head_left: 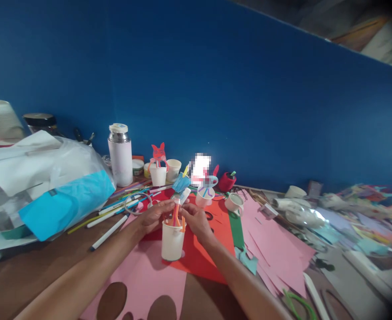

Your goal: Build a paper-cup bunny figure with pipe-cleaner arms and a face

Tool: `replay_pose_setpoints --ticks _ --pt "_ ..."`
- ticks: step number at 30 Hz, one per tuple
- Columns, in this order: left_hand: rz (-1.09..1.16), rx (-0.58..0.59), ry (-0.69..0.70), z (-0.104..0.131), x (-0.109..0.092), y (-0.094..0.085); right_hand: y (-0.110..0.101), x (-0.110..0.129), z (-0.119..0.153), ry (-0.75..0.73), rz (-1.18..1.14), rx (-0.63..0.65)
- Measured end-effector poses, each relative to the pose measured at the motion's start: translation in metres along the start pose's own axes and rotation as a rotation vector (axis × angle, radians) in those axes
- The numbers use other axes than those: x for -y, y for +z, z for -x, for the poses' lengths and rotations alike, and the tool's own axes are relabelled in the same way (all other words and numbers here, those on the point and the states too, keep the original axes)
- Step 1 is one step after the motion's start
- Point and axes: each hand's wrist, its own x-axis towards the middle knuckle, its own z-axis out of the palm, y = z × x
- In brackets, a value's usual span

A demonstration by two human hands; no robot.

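A white paper cup (pixel 172 243) stands upright on red and pink paper in front of me. Orange strips (pixel 176 217) rise out of its mouth. On the left side of the strips is my left hand (pixel 157 214), its fingers closed on their upper part. My right hand (pixel 196 218) pinches at the strips from the right, just above the cup rim. A small white piece (pixel 184 195) shows above my fingertips; what it is cannot be made out. Behind my hands, a blue paper shape (pixel 181 181) with a yellow tip stands up.
White cups with a red paper figure (pixel 159 153) and purple strips stand behind, near a thermos (pixel 120 158). Markers (pixel 108 232) and a plastic bag (pixel 39 186) lie left. At right are a mug (pixel 235 203), pink paper (pixel 275 240) and scattered scraps.
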Motion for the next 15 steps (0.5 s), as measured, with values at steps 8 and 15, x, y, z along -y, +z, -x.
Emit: replay_pose_setpoints --ticks 8,15 --pt "-0.018 -0.016 -0.017 -0.0014 0.0037 -0.0004 -0.0016 -0.0066 -0.0034 0.056 0.039 -0.063" --pt "-0.037 -0.049 0.005 -0.0028 0.0055 -0.0021 -0.0041 -0.0082 -0.0051 0.064 0.105 -0.118"
